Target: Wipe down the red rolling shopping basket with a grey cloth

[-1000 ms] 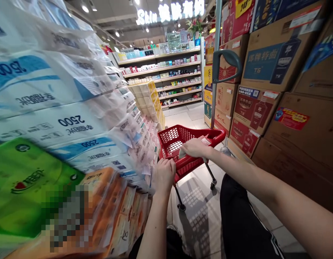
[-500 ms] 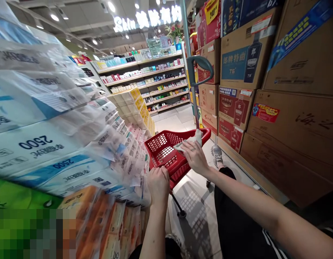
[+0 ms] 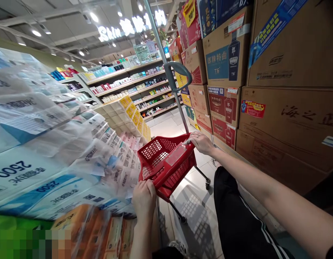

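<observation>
A red shopping basket with lattice walls stands tilted before me on thin legs with casters. My left hand is closed around its near left rim. At the right end of the rim, my right hand presses down with its fingers curled over the edge. A small bit of pale cloth shows at those fingertips; the rest is hidden under the hand. From the basket's far right corner rises a grey pole with a looped grey handle.
Plastic-wrapped tissue packs are stacked high close on my left. On my right stand piled cardboard cartons. Shelves of small goods cross the far end of the tiled aisle. My black-trousered leg is beside the basket.
My right hand has slid with the cloth from the basket's middle to the right end of the near rim. The left hand still grips the rim. The view has turned slightly right.
</observation>
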Motion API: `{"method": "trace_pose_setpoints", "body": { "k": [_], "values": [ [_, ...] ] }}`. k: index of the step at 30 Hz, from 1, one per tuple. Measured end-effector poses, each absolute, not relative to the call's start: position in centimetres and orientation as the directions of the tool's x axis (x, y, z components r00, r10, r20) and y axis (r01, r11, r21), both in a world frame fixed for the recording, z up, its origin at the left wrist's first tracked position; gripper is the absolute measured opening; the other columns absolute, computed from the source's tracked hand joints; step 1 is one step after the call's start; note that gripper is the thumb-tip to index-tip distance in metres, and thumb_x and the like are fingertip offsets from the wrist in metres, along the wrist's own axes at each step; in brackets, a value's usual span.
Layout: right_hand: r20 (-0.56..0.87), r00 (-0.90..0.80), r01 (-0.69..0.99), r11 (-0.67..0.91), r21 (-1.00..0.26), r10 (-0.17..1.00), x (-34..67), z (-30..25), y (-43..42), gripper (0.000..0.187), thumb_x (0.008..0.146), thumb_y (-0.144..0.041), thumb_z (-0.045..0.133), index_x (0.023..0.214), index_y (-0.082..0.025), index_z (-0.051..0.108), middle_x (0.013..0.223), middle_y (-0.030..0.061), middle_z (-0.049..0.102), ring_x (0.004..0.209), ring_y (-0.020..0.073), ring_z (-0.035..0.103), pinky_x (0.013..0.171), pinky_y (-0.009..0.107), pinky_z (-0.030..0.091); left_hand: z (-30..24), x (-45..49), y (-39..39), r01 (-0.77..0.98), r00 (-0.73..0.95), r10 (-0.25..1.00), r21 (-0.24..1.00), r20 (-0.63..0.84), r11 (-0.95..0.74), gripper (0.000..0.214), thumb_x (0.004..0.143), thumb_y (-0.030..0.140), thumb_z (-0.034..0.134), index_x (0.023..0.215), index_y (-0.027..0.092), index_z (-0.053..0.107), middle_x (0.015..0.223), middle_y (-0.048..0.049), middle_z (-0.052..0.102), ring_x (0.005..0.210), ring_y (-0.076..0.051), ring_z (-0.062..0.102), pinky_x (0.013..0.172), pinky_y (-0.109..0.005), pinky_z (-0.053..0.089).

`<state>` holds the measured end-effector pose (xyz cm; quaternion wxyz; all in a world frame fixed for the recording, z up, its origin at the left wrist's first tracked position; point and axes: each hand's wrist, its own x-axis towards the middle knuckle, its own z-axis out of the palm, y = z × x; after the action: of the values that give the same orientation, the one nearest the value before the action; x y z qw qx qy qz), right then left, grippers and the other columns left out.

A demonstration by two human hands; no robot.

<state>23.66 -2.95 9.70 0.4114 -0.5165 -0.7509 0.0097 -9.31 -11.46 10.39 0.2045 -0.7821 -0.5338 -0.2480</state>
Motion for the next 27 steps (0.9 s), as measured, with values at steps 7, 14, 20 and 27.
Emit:
{"method": "trace_pose_setpoints", "body": {
  "k": [7, 14, 20, 27],
  "values": [
    [0.658, 0.063, 0.682, 0.449, -0.577, 0.750, 16.9, 9.1, -5.4, 0.047, 0.098, -0.033, 0.023, 0.136, -0.017, 0.045, 0.140, 0.0058, 0.046, 0.135, 0.0173, 0.030, 0.114, 0.045, 0.013, 10.3, -10.1, -10.7, 0.949, 0.277, 0.765, -0.043, 0.581, -0.311, 0.037, 0.093, 0.024, 0.027, 0.078, 0.016, 0.060, 0.079, -0.0080, 0.065, 0.085, -0.022, 0.057, 0.083, -0.034, 0.042],
    [0.625, -0.076, 0.551, 0.555, -0.624, 0.777, 15.7, 10.4, -7.9, 0.053, 0.097, -0.042, 0.023, 0.142, -0.018, 0.035, 0.144, 0.0064, 0.039, 0.138, 0.0184, 0.025, 0.114, 0.043, 0.016, 11.6, -9.1, -10.7, 0.972, 0.171, 0.765, 0.022, 0.620, -0.235, 0.036, 0.093, 0.028, 0.034, 0.122, 0.017, 0.052, 0.119, -0.0107, 0.061, 0.110, -0.026, 0.055, 0.106, -0.051, 0.026],
    [0.443, -0.084, 0.183, 0.450, -0.874, 0.893, 19.0, 12.3, -7.1, 0.068, 0.094, -0.055, 0.003, 0.137, -0.023, 0.045, 0.136, 0.0065, 0.050, 0.130, 0.0173, 0.039, 0.107, 0.036, 0.030, 13.4, 1.3, -8.8, 0.847, 0.466, 0.654, -0.086, 0.595, -0.525, 0.048, 0.091, 0.034, 0.042, 0.137, 0.020, 0.037, 0.141, -0.0117, 0.041, 0.132, -0.026, 0.035, 0.109, -0.045, 0.025],
    [0.301, 0.301, 0.425, 0.156, -0.892, 0.905, 24.9, 11.4, 0.2, 0.067, 0.096, -0.051, 0.006, 0.127, -0.013, 0.052, 0.115, 0.0139, 0.064, 0.107, 0.0187, 0.058, 0.088, 0.029, 0.042, 13.7, 7.5, -4.5, 0.833, 0.549, 0.683, -0.249, 0.482, -0.494, 0.047, 0.086, 0.050, 0.046, 0.116, 0.014, 0.055, 0.105, -0.0169, 0.059, 0.100, -0.030, 0.052, 0.087, -0.043, 0.039]
  ]
}}
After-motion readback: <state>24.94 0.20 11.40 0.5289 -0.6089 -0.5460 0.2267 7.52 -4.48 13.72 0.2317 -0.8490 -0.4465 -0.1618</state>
